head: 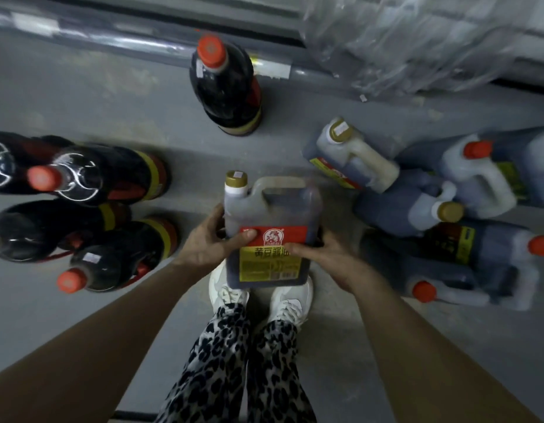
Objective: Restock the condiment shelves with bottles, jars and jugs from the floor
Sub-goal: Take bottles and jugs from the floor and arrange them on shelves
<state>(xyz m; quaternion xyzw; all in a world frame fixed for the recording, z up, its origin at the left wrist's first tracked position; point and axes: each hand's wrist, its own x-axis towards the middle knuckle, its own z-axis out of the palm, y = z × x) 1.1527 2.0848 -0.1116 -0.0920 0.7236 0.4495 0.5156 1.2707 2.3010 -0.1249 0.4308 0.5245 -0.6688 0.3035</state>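
While we have one jug (272, 209) in both hands, most of the restocking looks undone to us. No shelf face shows, so we cannot tell how much is already up.

Our left hand (208, 239) grips the jug's left side, thumb curled onto the red label. Our right hand (325, 257) grips its right side, thumb on the yellow label. The jug is tipped with its gold cap away from us and it covers the toes of our shoes (228, 291), so we judge it lifted off the floor (81, 96).

Counting around the jug:
- Left of it, four dark bottles (112, 175) stand in a cluster.
- Beyond it, a fifth bottle stands alone.
- Right of it, five jugs (350, 160) are crowded together, two gold-capped and three orange-capped. Blur makes that count a little unsure.
- We see no jars.
- Beyond and right of the jug lies crumpled clear film (417, 41).

By our reckoning, ten containers remain on the floor besides the one in hand.
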